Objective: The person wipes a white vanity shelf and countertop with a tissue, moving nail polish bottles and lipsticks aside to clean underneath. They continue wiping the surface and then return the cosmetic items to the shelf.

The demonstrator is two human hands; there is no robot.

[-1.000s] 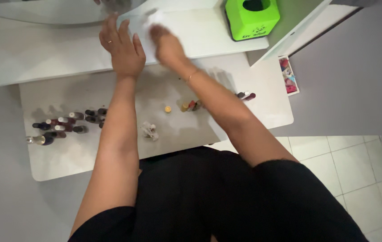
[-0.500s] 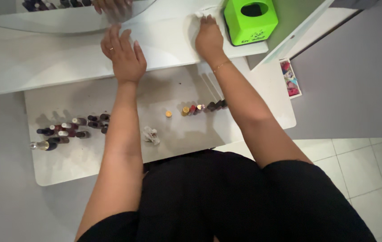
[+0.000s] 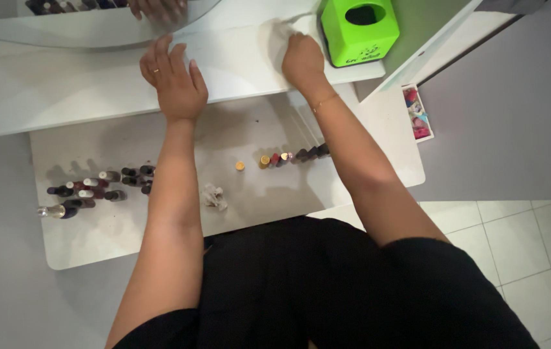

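Note:
My right hand (image 3: 301,59) presses a white tissue (image 3: 283,32) onto the white upper shelf (image 3: 62,90), just left of a green tissue box (image 3: 357,29). My left hand (image 3: 173,81) lies flat on the same shelf, fingers spread, a ring on one finger, holding nothing. Below the shelf is a lower white tabletop (image 3: 101,232). On it stand a cluster of nail polish bottles (image 3: 91,189) at the left and a short row of bottles (image 3: 291,156) under my right forearm. A crumpled tissue (image 3: 213,196) and a small gold cap (image 3: 240,166) lie between them.
A mirror (image 3: 82,22) leans at the back of the shelf and reflects bottles and a hand. A small tray of coloured items (image 3: 415,113) sits at the tabletop's right edge. Tiled floor (image 3: 514,239) shows at the lower right, a grey wall beside it.
My right hand swept the tissue rightward across the shelf to the green box, then drew back slightly toward me. My left hand stayed planted.

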